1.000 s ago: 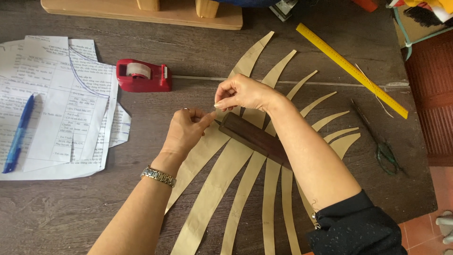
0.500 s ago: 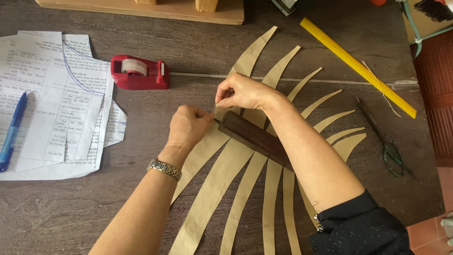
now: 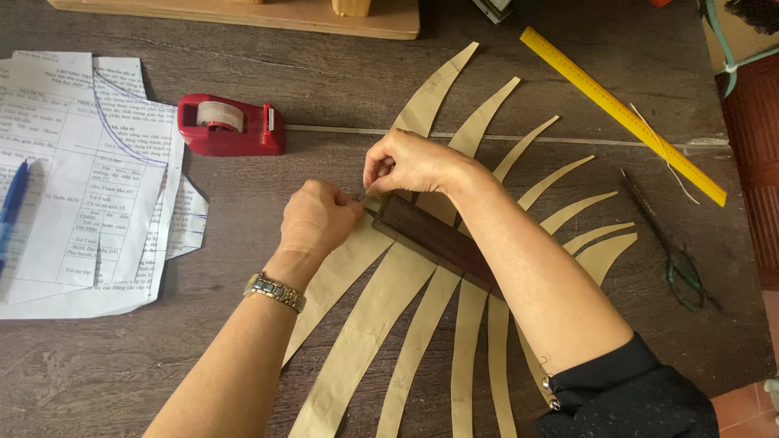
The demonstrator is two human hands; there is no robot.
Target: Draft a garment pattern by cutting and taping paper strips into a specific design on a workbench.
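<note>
Several curved tan paper strips (image 3: 369, 324) lie fanned out on the dark wooden table (image 3: 114, 365). Across them rests a dark brown wooden bar (image 3: 434, 242), set at a slant. My left hand (image 3: 318, 217), with a metal watch at its wrist, is curled in a fist at the bar's upper-left end. My right hand (image 3: 410, 162) reaches over the bar and pinches at that same end. Between the two sets of fingertips shows a small pale piece of tape (image 3: 370, 200), pressed at the bar's tip.
A red tape dispenser (image 3: 230, 126) stands left of the hands. Printed sheets (image 3: 81, 178) and a blue pen (image 3: 11, 207) lie at the far left. A yellow ruler (image 3: 621, 109) and dark scissors (image 3: 669, 247) lie at the right, a wooden board (image 3: 243, 12) along the back.
My left hand has curled from a pinch with fingers out into a tight fist against the bar's end. The pale strip between the hands is now mostly hidden. The view has shifted slightly.
</note>
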